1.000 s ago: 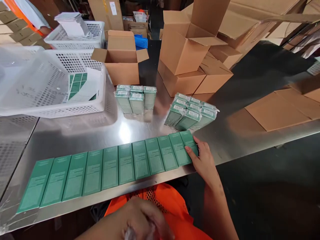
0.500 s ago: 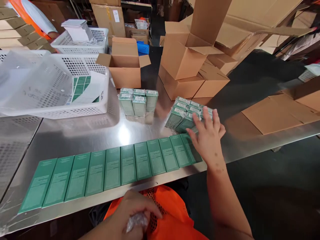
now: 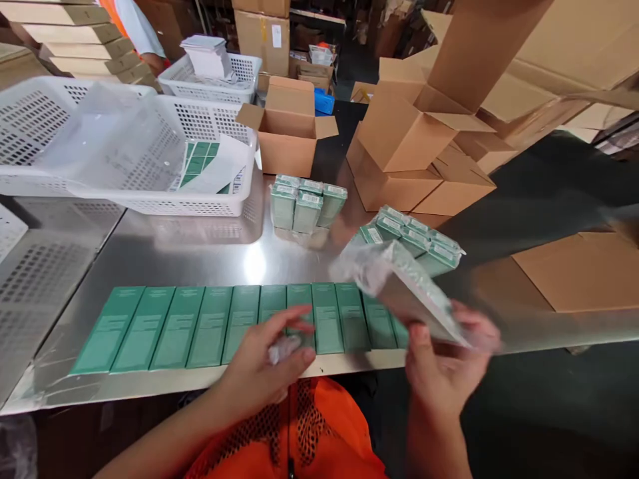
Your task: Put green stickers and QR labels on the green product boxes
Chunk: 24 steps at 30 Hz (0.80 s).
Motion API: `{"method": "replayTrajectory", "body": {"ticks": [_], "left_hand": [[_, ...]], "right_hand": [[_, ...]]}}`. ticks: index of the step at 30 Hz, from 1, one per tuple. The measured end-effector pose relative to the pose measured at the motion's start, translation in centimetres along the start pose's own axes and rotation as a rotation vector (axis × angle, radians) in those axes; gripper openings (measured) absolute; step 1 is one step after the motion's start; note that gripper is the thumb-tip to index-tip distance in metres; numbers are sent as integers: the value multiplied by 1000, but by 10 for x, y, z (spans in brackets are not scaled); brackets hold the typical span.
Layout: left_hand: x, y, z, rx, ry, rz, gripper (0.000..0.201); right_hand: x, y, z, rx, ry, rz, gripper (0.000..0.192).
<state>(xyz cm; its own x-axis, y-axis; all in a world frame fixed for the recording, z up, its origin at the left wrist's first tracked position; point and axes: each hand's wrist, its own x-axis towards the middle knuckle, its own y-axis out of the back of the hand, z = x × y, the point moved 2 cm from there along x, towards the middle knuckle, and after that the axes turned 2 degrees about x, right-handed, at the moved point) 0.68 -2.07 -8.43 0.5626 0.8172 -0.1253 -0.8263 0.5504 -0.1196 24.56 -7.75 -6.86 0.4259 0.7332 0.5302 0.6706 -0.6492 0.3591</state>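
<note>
My right hand (image 3: 446,366) grips a plastic-wrapped box (image 3: 417,296), tilted and smeared by motion, with loose clear film trailing off its left end. Crumpled clear plastic (image 3: 284,348) is tucked in the curled fingers of my left hand (image 3: 259,362), whose thumb and forefinger are apart. That hand hovers over a row of green boxes (image 3: 210,326) lying side by side along the table's front edge. Just beyond the wrapped box stands a cluster of film-wrapped green boxes (image 3: 409,229), partly hidden by it. A smaller wrapped group (image 3: 304,203) stands left of that cluster.
White baskets (image 3: 200,206) holding paper and green-printed sheets stand at the left. An open carton (image 3: 287,150) sits behind the smaller group. Stacked cartons (image 3: 399,136) rise at the back right, and another carton (image 3: 579,273) lies right. Someone's sleeve (image 3: 137,26) shows at the upper left.
My right hand has lifted a wrapped box from the cluster and drawn it toward me. My left hand has risen over the green row, still holding the crumpled plastic. The view has shifted left.
</note>
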Motion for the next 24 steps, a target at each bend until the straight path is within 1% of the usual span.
{"method": "replayTrajectory", "body": {"ticks": [1,2,3,4,5,6,7,8,9,10,12,13,14,15,17,18,20,21,23,24], "left_hand": [[7,-1,2,-48,-27,41,58],[14,0,5,-70,-73,86,64],[20,1,8,-64,-126,127,62],[24,3,10,-26,-170,162,54],[27,6,11,44,-199,185,45],[29,10,12,140,-226,191,37],[30,13,13,245,-258,187,31],[29,16,14,351,-291,179,30],[27,20,15,450,-326,171,32],[26,22,16,534,-367,172,37],[22,26,22,651,-476,201,52],[20,28,26,699,-546,218,58],[18,28,30,751,-630,225,59],[17,29,35,807,-724,225,52],[15,29,43,906,-896,197,28],[15,29,46,937,-956,184,23],[15,32,49,969,-1021,166,21],[15,33,50,983,-1027,157,19],[16,35,50,1026,-1031,142,16],[16,36,50,1050,-1045,140,14]], "right_hand": [[-9,-14,-1,122,-39,-60,39],[-16,-28,-2,197,-60,-127,33],[-22,-40,-4,226,-60,-197,29],[-26,-51,-6,225,-36,-288,31],[-27,-58,-8,209,1,-341,36],[-26,-62,-10,188,48,-354,43],[-22,-62,-13,163,100,-335,52],[-17,-61,-17,138,162,-306,61],[-11,-58,-21,114,244,-286,65],[-4,-55,-26,91,336,-286,61],[8,-52,-36,68,504,-324,41],[13,-51,-41,77,562,-348,30],[18,-51,-44,92,600,-369,22],[21,-51,-46,107,623,-389,19],[25,-52,-49,149,651,-433,19],[26,-53,-49,176,653,-458,20],[27,-52,-48,228,650,-490,22],[28,-51,-48,237,651,-499,22],[31,-48,-47,192,680,-488,23],[32,-47,-47,132,709,-458,22]]}}
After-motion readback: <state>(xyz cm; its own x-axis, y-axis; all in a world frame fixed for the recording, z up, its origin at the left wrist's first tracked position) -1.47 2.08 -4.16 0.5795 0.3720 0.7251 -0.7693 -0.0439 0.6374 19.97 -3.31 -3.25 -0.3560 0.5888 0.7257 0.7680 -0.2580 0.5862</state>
